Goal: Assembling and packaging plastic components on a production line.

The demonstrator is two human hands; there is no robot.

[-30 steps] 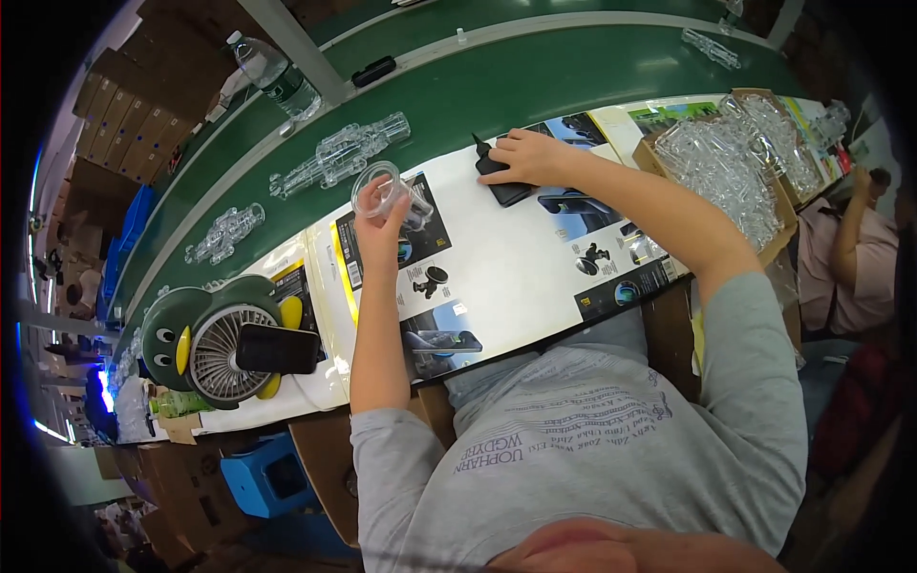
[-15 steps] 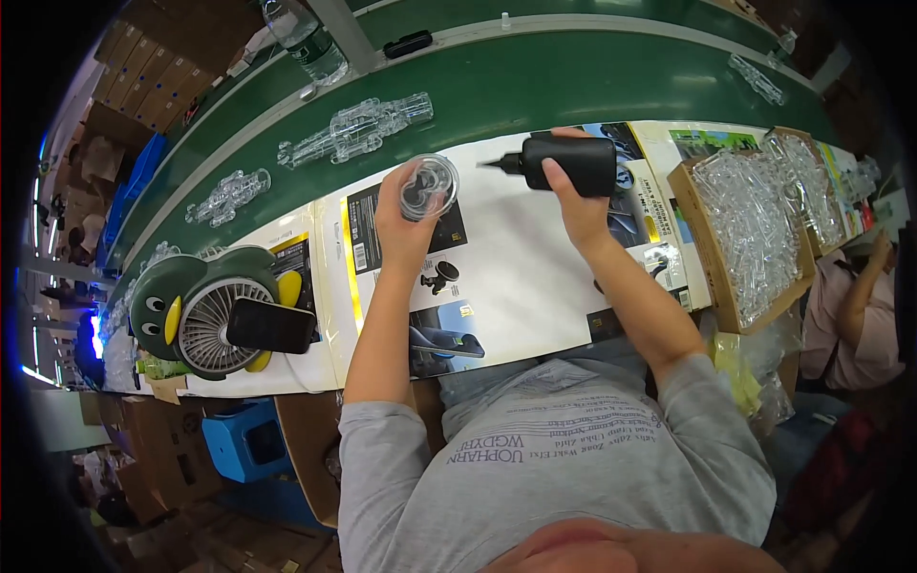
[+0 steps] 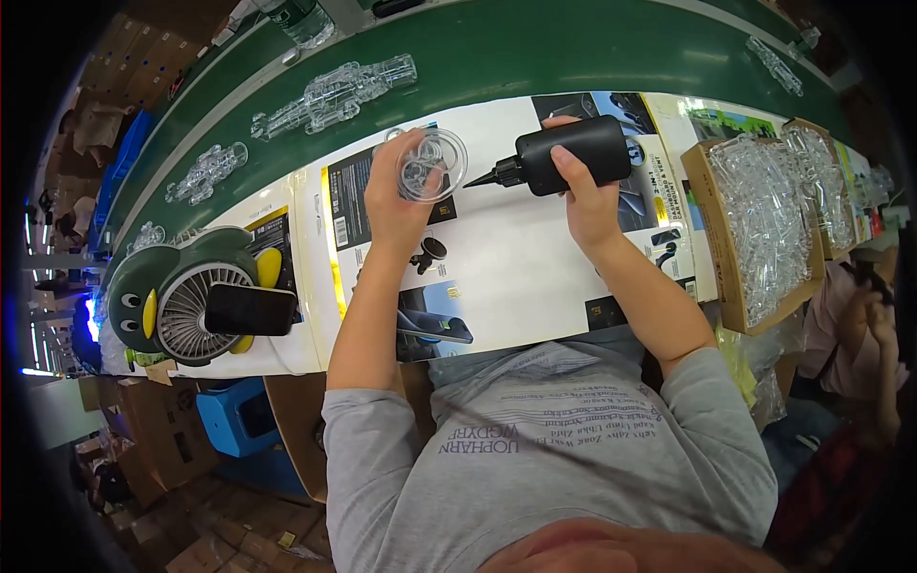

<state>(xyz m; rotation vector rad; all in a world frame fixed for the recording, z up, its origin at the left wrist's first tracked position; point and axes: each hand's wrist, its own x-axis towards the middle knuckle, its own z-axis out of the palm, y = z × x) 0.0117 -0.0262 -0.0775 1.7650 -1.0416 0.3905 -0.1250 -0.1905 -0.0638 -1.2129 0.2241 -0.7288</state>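
My left hand (image 3: 394, 191) is wrapped round a clear plastic part (image 3: 441, 164) with a round, open rim turned to the right. In my right hand (image 3: 585, 196) lies a black squeeze bottle (image 3: 581, 155) with a long thin nozzle, tipped over so the nozzle points left. The nozzle's tip sits close to the rim of the clear part; whether they touch I cannot tell. Beneath both hands is a white printed cardboard sheet (image 3: 506, 277) on the bench. Beyond my left hand, a clear plastic assembly (image 3: 334, 95) lies on the green bench surface (image 3: 497, 62).
A green penguin-shaped fan (image 3: 196, 306) with a black phone (image 3: 250, 309) against it stands at the left. Cardboard boxes of clear parts (image 3: 759, 229) are on the right. Another clear assembly (image 3: 207, 172) lies far left. A blue stool (image 3: 234, 420) is below the bench; a person sits far right.
The black bottle has tilted so its nozzle points slightly downward, and its tip has come nearer the clear part. The whole view has shifted a little.
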